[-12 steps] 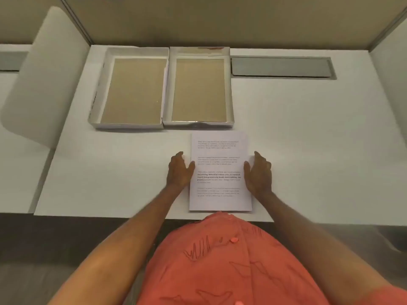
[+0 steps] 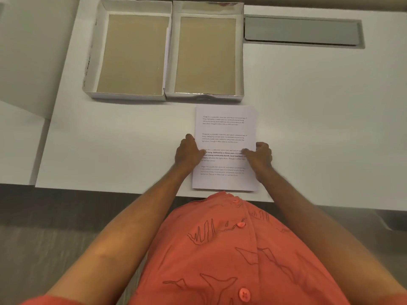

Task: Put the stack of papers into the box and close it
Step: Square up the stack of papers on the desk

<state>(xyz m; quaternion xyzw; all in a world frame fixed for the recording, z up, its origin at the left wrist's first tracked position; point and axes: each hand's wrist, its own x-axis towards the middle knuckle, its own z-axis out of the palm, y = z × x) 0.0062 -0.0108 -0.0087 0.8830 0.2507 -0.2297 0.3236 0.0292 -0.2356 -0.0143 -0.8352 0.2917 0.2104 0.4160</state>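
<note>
A stack of printed white papers (image 2: 224,128) lies flat on the white desk (image 2: 110,150) near its front edge. My left hand (image 2: 188,151) grips the stack's left edge, thumb lying over the top sheet. My right hand (image 2: 259,156) grips the right edge the same way. Behind the papers two open white box halves with brown insides stand side by side: one on the left (image 2: 132,56), one on the right (image 2: 206,56), directly beyond the papers. I cannot tell which is the lid.
A grey recessed cable cover (image 2: 301,31) sits in the desk at the back right. A white partition panel (image 2: 33,51) stands at the left. My orange shirt (image 2: 231,249) fills the lower view below the desk edge.
Both hands have closed in from beside the stack onto its side edges, thumbs now over the top sheet. The head has moved closer, so the boxes sit higher in view.
</note>
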